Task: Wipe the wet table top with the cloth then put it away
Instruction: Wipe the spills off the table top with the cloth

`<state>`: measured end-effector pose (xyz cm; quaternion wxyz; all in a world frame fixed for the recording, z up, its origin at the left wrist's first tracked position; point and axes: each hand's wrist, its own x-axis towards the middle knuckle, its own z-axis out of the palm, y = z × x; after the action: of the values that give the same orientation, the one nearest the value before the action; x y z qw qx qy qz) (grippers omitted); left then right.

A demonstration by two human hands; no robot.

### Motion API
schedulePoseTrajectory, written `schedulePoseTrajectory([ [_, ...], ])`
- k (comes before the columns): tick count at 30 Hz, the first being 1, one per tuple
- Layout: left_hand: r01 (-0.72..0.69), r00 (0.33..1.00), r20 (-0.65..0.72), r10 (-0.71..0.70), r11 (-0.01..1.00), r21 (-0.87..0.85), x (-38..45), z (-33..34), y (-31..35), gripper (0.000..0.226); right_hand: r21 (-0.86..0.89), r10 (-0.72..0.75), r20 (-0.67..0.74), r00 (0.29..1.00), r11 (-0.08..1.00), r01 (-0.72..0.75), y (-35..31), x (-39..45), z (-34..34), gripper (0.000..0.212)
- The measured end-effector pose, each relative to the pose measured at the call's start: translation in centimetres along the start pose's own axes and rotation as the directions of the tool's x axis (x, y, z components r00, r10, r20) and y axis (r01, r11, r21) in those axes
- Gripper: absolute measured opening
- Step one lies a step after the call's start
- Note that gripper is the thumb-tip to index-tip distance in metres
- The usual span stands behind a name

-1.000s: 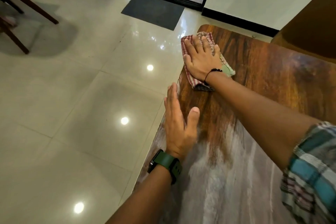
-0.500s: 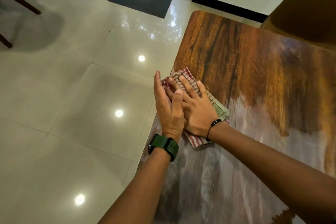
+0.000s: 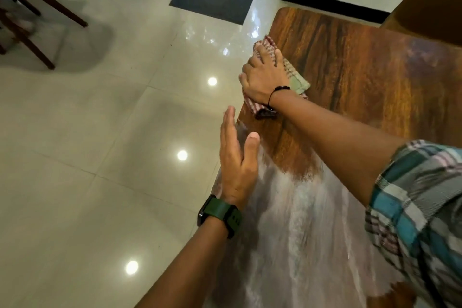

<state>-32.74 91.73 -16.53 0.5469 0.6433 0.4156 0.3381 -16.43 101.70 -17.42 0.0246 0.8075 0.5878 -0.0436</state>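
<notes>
Right hand (image 3: 265, 77) pressing cloth (image 3: 297, 79) beneath, table (image 3: 375, 87) edge.

cloth (image 3: 295, 78) at the table (image 3: 355, 75) edge
right hand (image 3: 264, 76) presses it, upper centre; left hand (image 3: 237, 160), fingers straight, below it.

Glaring ceiling-light reflections on floor (image 3: 100, 157), blurred edges.

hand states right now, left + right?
Left hand: open, fingers straight, at the table edge, holding nothing.
Right hand: open, fingers spread over the cloth, pressing it onto the table.
</notes>
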Motion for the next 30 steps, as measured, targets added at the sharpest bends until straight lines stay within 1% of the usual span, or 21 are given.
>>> schedulePoseTrajectory([
  [3, -0.050, 0.995, -0.080, 0.054, 0.997, 0.062, -0.7, -0.8, -0.3, 0.069, 0.050, -0.049, 0.038, 0.998, 0.998, 0.047, -2.4, -5.0, 0.5, 0.049],
  [5, -0.044, 0.994, -0.101, 0.052, 0.996, 0.075, -1.1, -0.9, -0.2, 0.068, 0.042, -0.108, 0.097, 0.989, 0.994, 0.104, -4.1, -10.0, 1.2, 0.058],
  [6, -0.039, 0.994, -0.100, 0.047, 0.996, 0.077, -1.4, -0.9, -0.1, 0.067, 0.037, -0.124, 0.100, 0.987, 0.992, 0.121, -5.0, -12.7, 1.6, 0.064],
  [7, -0.035, 0.995, -0.094, 0.043, 0.996, 0.087, -1.6, -1.0, 0.0, 0.067, 0.050, -0.113, 0.066, 0.991, 0.993, 0.110, -5.9, -15.4, 2.0, 0.068],
  [9, -0.050, 0.998, -0.035, 0.055, 0.991, 0.123, -2.4, -1.4, 0.1, 0.067, 0.096, -0.032, -0.031, 0.999, 0.995, 0.034, -7.5, -20.6, 2.7, 0.068],
  [11, -0.088, 0.994, 0.076, 0.076, 0.983, 0.163, -3.4, -1.7, 0.0, 0.065, 0.108, 0.039, -0.058, 0.998, 0.994, -0.033, -8.1, -24.5, 3.4, 0.067],
  [13, -0.157, 0.977, 0.175, 0.120, 0.964, 0.216, -4.5, -1.7, -0.4, 0.061, 0.111, 0.072, -0.051, 0.996, 0.992, -0.066, -7.9, -26.6, 3.9, 0.067],
  [16, -0.253, 0.950, 0.250, 0.185, 0.928, 0.274, -5.4, -1.4, -1.2, 0.059, 0.110, 0.086, -0.014, 0.996, 0.990, -0.084, -6.8, -26.4, 4.2, 0.067],
  [17, -0.253, 0.949, 0.257, 0.182, 0.927, 0.277, -5.4, -1.3, -1.4, 0.060, 0.118, 0.116, -0.019, 0.993, 0.987, -0.113, -6.3, -25.7, 4.2, 0.067],
  [20, -0.215, 0.960, 0.234, 0.154, 0.941, 0.261, -5.4, -1.4, -1.7, 0.061, 0.152, 0.279, -0.046, 0.959, 0.951, -0.269, -3.5, -22.8, 3.6, 0.061],
  [22, -0.234, 0.956, 0.237, 0.174, 0.938, 0.257, -5.6, -1.4, -1.7, 0.061, 0.188, 0.364, -0.012, 0.931, 0.916, -0.355, -0.9, -20.5, 2.9, 0.063],
  [24, -0.227, 0.957, 0.237, 0.169, 0.943, 0.244, -5.5, -1.3, -1.7, 0.062, 0.213, 0.416, 0.006, 0.909, 0.888, -0.408, 2.0, -17.6, 2.5, 0.061],
  [26, -0.210, 0.961, 0.226, 0.156, 0.949, 0.237, -5.4, -1.3, -1.9, 0.062, 0.221, 0.460, -0.016, 0.888, 0.867, -0.446, 5.2, -14.7, 2.4, 0.057],
  [28, -0.224, 0.958, 0.232, 0.169, 0.945, 0.239, -5.4, -1.3, -1.9, 0.061, 0.228, 0.492, -0.030, 0.870, 0.851, -0.474, 8.3, -11.7, 1.9, 0.055],
  [30, -0.231, 0.956, 0.236, 0.173, 0.941, 0.248, -5.3, -1.4, -1.7, 0.061, 0.220, 0.510, -0.009, 0.860, 0.840, -0.496, 9.9, -9.9, 1.6, 0.054],
])
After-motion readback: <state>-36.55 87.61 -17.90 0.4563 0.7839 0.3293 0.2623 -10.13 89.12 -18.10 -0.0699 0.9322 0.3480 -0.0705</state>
